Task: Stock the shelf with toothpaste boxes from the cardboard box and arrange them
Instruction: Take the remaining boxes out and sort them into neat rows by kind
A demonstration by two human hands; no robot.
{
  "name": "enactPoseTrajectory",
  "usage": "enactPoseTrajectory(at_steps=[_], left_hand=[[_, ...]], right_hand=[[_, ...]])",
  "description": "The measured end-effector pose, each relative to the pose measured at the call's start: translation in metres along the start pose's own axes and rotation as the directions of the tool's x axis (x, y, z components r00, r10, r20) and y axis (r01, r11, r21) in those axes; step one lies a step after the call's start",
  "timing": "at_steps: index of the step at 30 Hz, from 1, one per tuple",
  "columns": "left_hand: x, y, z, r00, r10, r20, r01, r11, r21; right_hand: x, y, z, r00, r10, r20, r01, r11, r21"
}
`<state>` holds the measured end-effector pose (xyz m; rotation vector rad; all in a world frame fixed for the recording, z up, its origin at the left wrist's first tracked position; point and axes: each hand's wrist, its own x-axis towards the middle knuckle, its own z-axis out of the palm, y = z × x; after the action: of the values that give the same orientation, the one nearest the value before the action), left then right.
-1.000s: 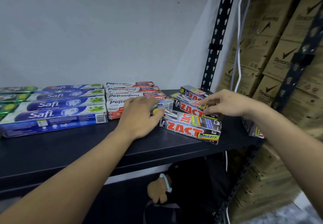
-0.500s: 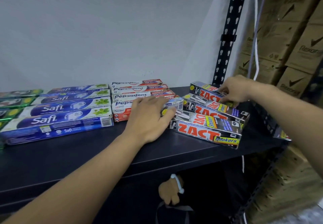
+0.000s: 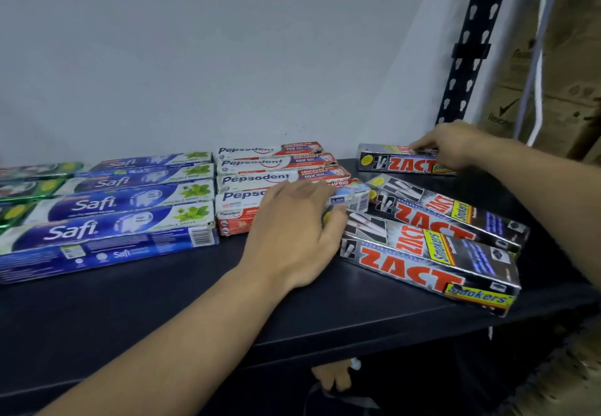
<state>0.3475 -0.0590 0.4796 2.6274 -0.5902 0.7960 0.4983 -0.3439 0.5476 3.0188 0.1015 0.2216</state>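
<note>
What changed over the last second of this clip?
The right hand reached back, gripped the rear ZACT box and swung it apart from the others, square to the wall. The left hand stayed against the front ZACT boxes; Safi boxes and Pepsodent boxes unmoved.

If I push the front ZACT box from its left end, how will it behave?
The front ZACT box lies flat, so it should slide, not roll. Its glossy carton probably slips on the shelf. Its right corner sits near the shelf's edge, so it might tip off.

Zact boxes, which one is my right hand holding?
The rearmost Zact box, nearest the wall: the right hand grips its right end. It lies behind the slanted Zact boxes.
</note>
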Motion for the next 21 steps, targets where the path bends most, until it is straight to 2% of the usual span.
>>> enactPoseTrajectory(at_steps=[21], left_hand=[[0.002, 0.005, -0.001, 1.0, -0.026, 0.008, 0.026, 0.999, 0.026]], right_hand=[[0.056, -0.026, 0.015, 0.982, -0.181, -0.061, 0.187, 0.976, 0.11]])
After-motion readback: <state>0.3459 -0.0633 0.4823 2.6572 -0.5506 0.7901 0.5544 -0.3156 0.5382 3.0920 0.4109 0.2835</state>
